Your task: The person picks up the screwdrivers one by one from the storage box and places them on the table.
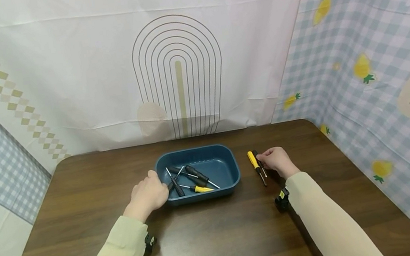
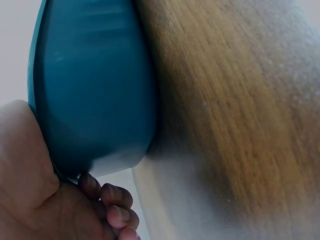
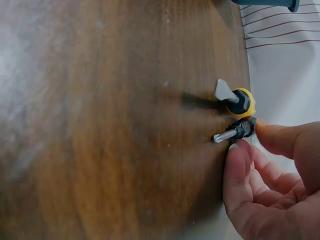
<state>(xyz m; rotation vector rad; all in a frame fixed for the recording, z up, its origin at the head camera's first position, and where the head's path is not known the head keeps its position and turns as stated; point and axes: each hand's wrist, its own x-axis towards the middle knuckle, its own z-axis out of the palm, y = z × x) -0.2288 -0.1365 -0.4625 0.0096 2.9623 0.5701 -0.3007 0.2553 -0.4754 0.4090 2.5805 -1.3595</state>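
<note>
My left hand (image 1: 147,194) holds the left end of a blue plastic box (image 1: 207,195). In the left wrist view, the thumb side lies on the rim and the fingertips (image 2: 120,215) curl under it. Inside the box are several black-handled screwdrivers (image 1: 197,172) and one with a yellow handle (image 1: 202,188). To the right of the box, my right hand (image 1: 278,162) pinches a black screwdriver (image 3: 242,129) between thumb and fingers, its cross-shaped tip toward the right wrist camera. Right beside it on the table lies a yellow-and-black screwdriver (image 1: 253,160) with a flat blade.
The brown wooden table (image 1: 223,241) has rounded far corners. Behind it hangs a white cloth (image 1: 99,73) with arch lines, and a blue checked cloth (image 1: 373,20) with a fruit print hangs at the right. A small black device (image 1: 282,200) is strapped at the right wrist.
</note>
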